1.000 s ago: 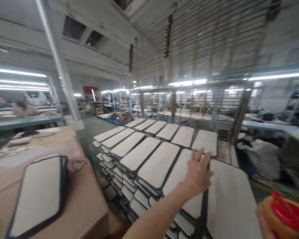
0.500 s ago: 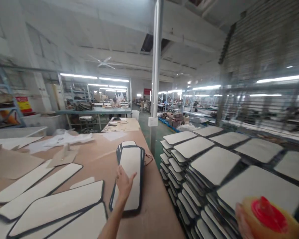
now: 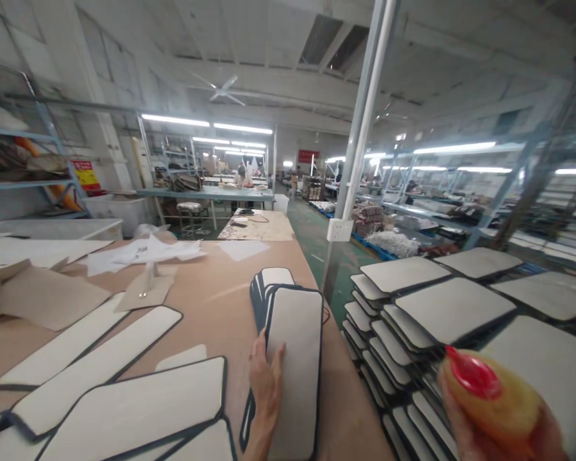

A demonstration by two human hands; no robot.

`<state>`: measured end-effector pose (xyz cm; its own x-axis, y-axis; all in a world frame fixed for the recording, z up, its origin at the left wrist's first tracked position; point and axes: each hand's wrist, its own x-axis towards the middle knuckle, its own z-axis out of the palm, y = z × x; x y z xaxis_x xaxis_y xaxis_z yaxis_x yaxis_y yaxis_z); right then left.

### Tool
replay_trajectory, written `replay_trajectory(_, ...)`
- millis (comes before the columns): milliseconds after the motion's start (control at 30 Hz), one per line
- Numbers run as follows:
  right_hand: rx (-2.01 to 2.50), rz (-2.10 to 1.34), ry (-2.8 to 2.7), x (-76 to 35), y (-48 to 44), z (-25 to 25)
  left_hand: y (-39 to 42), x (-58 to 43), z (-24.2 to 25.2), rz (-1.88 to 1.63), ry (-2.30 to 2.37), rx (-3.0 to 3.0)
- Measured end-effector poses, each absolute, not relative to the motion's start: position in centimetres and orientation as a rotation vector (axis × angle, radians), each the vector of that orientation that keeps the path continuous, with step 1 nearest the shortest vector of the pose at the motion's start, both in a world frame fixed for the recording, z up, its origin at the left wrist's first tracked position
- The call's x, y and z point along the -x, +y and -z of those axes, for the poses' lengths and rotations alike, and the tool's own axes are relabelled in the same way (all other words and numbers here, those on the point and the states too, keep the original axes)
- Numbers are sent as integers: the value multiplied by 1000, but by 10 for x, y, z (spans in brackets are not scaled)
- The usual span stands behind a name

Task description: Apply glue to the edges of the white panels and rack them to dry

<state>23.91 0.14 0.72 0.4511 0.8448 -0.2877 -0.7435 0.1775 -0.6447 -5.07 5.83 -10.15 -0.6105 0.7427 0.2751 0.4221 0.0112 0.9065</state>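
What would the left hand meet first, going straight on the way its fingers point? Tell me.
The left hand would probably meet the fanned, dark-edged lower panels just ahead of it; depth is unclear, so it may already touch them.

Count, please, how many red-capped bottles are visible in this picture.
1: the yellowish bottle in the right hand, in front of the stacked pale panels. Others may be hidden in the cluttered background.

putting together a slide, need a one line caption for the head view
The left hand touches stacked dark-edged panels on a tan table while the right hand holds a red-topped yellow bottle.
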Motion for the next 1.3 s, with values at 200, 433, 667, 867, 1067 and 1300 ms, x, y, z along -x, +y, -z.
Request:
replay_trajectory(200,735,-1098,-341,-204,7,-79,3,73,17,-1428,1599,-1388)
replay_trajectory(433,529,-1210,-1044,-222,33,-99,-53,105,-73,-630,1421,-1961)
replay_trajectory(667,452,-1416,-1331,-202,37,-109,-78,108,-115,-511,1257,-2000)
replay_trajectory(867,453,-1439,-1364,-193,30,-112,-86,120,-120,-502,1226,-1985)
replay_trajectory(1067,416,-1395,-1351,-200,33,-101,-89,128,-118,-571,1255,-1974)
replay_trajectory(1300,423,-1307,-1291,-205,18,-87,-88,142,-105,-657,1351,-1902)
